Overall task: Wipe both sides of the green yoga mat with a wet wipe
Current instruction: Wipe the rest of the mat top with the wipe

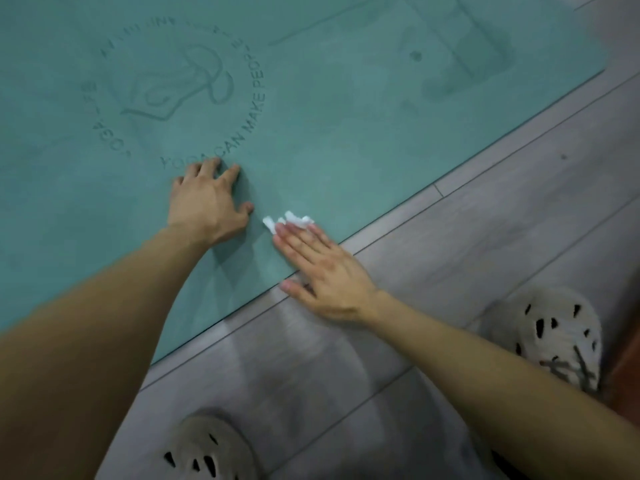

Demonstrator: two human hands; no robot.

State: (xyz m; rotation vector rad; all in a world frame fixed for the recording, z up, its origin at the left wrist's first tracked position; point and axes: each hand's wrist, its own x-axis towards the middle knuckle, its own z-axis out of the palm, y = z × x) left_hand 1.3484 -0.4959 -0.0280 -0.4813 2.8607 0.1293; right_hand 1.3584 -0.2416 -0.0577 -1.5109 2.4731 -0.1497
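Grey wood-grain plank floor [485, 220], thin dark seams running diagonally; dim, soft light.

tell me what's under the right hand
A white wipe sticks out past the fingertips of the right hand, pressed flat on the green mat near its edge. How much wipe lies beneath the fingers is hidden.

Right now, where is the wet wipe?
In the head view, the wet wipe lies under the fingertips of the right hand on the green yoga mat, near its lower-right edge, beside the left hand.
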